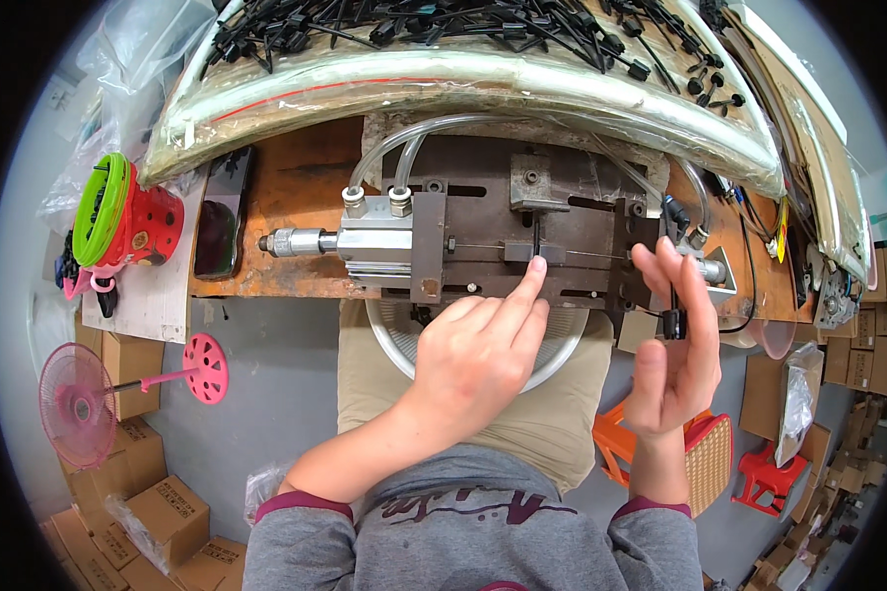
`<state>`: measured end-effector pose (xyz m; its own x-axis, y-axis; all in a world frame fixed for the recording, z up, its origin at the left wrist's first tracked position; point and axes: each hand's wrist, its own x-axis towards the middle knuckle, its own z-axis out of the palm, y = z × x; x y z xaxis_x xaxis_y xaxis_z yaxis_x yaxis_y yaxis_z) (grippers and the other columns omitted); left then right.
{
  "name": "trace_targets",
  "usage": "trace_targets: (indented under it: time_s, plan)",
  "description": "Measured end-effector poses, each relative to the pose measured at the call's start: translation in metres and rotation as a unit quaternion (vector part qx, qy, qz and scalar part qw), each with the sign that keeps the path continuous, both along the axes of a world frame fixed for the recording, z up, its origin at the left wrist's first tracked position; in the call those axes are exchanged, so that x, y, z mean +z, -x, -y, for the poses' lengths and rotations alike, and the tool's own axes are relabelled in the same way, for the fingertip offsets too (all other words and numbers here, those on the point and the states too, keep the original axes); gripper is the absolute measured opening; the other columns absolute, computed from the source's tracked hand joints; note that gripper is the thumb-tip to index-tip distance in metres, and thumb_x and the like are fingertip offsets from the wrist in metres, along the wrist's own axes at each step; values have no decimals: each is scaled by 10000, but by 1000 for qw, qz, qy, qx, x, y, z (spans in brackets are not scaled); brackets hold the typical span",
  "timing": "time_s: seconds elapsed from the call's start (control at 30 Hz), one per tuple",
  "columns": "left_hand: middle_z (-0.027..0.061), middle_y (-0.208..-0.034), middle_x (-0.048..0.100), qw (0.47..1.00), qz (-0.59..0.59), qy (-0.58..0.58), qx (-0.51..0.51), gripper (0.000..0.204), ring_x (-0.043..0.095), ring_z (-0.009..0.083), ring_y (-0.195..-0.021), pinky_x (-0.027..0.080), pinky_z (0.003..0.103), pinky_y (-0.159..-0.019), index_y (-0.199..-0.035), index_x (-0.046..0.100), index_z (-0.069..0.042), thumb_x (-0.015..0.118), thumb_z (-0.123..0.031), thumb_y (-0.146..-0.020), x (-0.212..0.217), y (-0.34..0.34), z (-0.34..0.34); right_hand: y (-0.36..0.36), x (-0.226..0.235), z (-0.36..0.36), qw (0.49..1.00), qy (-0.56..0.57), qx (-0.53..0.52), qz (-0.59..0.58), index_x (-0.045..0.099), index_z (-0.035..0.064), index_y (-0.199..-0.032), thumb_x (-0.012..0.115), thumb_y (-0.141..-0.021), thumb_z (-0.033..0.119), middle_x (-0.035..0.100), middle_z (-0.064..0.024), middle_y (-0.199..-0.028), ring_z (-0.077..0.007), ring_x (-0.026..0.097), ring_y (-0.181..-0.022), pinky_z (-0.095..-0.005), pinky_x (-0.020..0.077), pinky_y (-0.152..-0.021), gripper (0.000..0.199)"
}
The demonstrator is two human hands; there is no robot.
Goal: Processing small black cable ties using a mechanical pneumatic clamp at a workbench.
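My left hand [483,347] reaches over a metal clamping fixture [483,222], its index finger stretched forward and the others curled. That fingertip is on the near end of a thin black plastic part [537,234], which lies across the small block [518,252] at the fixture's middle. The thumb is hidden below the hand. By the fixture's right end, my right hand [688,345] is half curled, with a second black stemmed plastic part [674,323] in its fingers, round knob toward me. A silver air cylinder [379,241] forms the fixture's left side.
Behind the fixture, a plastic-wrapped tray [365,81] bears a heap of black stemmed parts [443,25]. Clear hoses [443,120] arch over the fixture. A red and green bucket [153,222] and a phone [222,217] are at left. Below hangs a white-rimmed basket [389,345].
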<state>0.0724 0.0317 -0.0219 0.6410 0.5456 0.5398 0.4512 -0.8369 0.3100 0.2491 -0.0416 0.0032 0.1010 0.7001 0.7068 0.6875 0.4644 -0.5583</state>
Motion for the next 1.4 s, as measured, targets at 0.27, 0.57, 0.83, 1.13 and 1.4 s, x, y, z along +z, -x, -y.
trace_targets:
  time_s: [0.27,0.57,0.83,1.13,1.4]
  plan:
    - [104,-1214,680,999,-34,5,-3,262,644,163,-622,509,267,-590,-913,711,-59,795,-138,-678,1,-1,-4,-2,3,5,980,33,73,-182,498,-49,-1212,636,-864,-81,516,-311,-1346,-388,608,-1179,-410,485,-995,375]
    - [77,-946,738,987,123,-97,-45,150,700,203,-800,548,294,-728,-943,729,-38,759,-55,-797,84,3,-92,10,-6,7,986,130,-16,99,646,-21,-968,772,-708,-34,612,-214,-1255,-310,675,-926,-351,558,-800,289]
    - [194,-939,709,993,-60,-97,-16,142,678,347,-879,543,401,-823,-917,733,12,687,-35,-790,134,-38,-176,29,-26,-7,954,122,-32,273,646,12,-926,677,-751,63,636,-175,-1278,-132,571,-571,-252,470,-570,185]
    - [166,-853,719,994,-94,-19,-59,190,695,307,-842,555,393,-777,-933,741,-10,677,-47,-759,152,-49,-182,31,-16,-14,944,151,-56,289,643,44,-884,800,-669,76,669,-100,-1245,-157,560,-532,-264,476,-544,268]
    - [168,-911,730,992,-85,53,-80,206,696,268,-848,545,353,-795,-984,749,-16,721,-79,-789,162,-57,-181,12,12,-20,976,184,-8,119,651,33,-997,810,-739,151,705,-128,-1100,-195,618,-563,-283,531,-579,325]
